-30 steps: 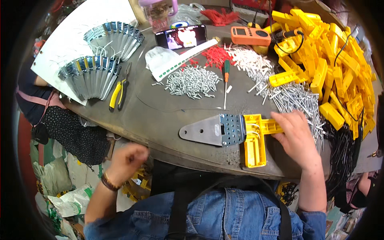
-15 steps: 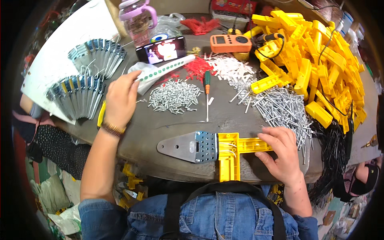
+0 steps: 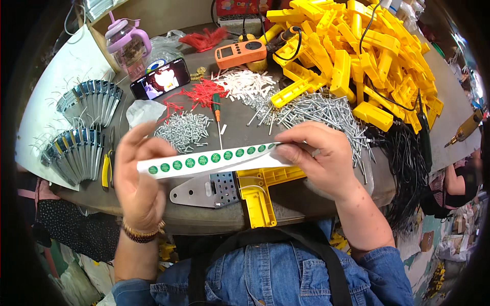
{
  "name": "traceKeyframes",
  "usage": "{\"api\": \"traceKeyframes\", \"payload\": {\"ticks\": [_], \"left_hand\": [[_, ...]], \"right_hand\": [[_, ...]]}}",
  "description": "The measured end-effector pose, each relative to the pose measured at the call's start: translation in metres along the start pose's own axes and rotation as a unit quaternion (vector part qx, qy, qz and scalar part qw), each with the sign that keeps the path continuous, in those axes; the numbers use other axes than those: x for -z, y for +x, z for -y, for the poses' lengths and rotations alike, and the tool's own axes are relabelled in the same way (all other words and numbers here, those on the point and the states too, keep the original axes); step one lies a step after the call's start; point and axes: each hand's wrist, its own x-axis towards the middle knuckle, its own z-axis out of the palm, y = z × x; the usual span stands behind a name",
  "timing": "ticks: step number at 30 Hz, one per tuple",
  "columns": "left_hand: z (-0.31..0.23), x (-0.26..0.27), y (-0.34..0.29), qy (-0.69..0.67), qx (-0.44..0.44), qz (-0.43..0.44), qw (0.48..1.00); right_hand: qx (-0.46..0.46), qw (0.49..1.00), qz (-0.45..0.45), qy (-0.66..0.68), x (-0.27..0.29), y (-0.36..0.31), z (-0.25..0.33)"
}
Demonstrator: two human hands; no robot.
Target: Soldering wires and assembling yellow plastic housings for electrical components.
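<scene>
A long white strip of round green stickers (image 3: 214, 157) stretches across the space in front of me, over the workpiece. My right hand (image 3: 321, 158) pinches its right end between thumb and fingers. My left hand (image 3: 140, 178) is behind the strip's left end, slightly blurred, fingers apart; the end shows uncovered in front of it. Below the strip lies a yellow plastic housing half (image 3: 259, 206) with white wires inside, joined to a flat grey metal plate (image 3: 191, 193) with a perforated section. The strip and right hand hide part of the housing.
Screws (image 3: 184, 130), long bolts (image 3: 326, 115), red pieces (image 3: 201, 94) and white pieces (image 3: 245, 83) lie in heaps. Yellow housings (image 3: 372, 61) pile up at right. A screwdriver (image 3: 217, 109), phone (image 3: 161, 79), orange meter (image 3: 240, 53), jug (image 3: 127, 48), pliers (image 3: 107, 166) and metal plates (image 3: 74, 150) surround them.
The sticker strip has come from beside the phone to in front of me. My right hand has left the yellow housing and now grips the strip; my left hand has moved nearer.
</scene>
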Motion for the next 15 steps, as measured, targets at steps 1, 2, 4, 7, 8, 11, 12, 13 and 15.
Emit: {"api": "traceKeyframes", "payload": {"ticks": [1, 2, 4, 7, 8, 11, 12, 13, 15], "left_hand": [[0.005, -0.012, 0.000, -0.095, 0.065, 0.004, 0.993], [0.012, -0.021, -0.005, -0.084, 0.100, 0.014, 0.991], [0.030, -0.033, -0.015, -0.006, 0.136, 0.039, 0.990], [0.034, -0.050, -0.025, 0.000, 0.200, -0.051, 0.979], [0.036, -0.047, -0.026, -0.011, 0.208, -0.053, 0.977], [0.040, -0.046, -0.032, -0.033, 0.206, -0.063, 0.976], [0.040, -0.045, -0.031, -0.025, 0.192, -0.052, 0.980], [0.040, -0.044, -0.031, -0.015, 0.177, -0.042, 0.983], [0.033, -0.035, -0.020, -0.149, 0.230, -0.118, 0.954]], "right_hand": [[0.001, 1.000, -0.002, 0.002, -0.002, -0.004, 0.004], [-0.038, 0.998, 0.005, 0.048, -0.005, -0.007, 0.009], [-0.096, 0.990, 0.019, 0.097, -0.009, -0.014, 0.014], [-0.061, 0.995, 0.019, 0.073, -0.009, -0.023, 0.017], [-0.045, 0.997, 0.006, 0.070, -0.010, -0.028, 0.015], [0.020, 0.999, 0.004, 0.049, -0.013, -0.034, 0.009], [0.010, 0.999, 0.011, 0.046, -0.012, -0.036, 0.010], [0.010, 0.999, 0.015, 0.049, -0.014, -0.036, 0.010], [0.021, 0.998, -0.029, 0.057, -0.015, -0.035, 0.012]]}}
